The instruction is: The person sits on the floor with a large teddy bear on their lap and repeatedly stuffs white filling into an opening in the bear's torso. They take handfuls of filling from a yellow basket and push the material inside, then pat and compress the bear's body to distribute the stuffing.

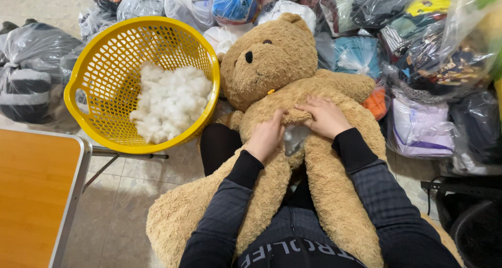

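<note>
Left hand (267, 135) curled and pushed fingers-first into the seam opening on the tan teddy bear's (285, 69) belly, gripping the fabric edge. Right hand (325, 116) laid flat on the chest just beside, fingers spread, pinning the plush down. Bear sprawled across the lap, head up toward the bagged clothes (418, 53). Yellow basket (104, 64) to the left, white stuffing (170, 100) piled inside. Orange desk (31, 195) corner lower left.

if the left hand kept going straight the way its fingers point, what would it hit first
Probably the teddy bear itself: the left hand points up and slightly right along the bear's belly, at the opening showing white stuffing, so the bear's chest and then its head lie ahead. Depth is hard to judge.
</note>
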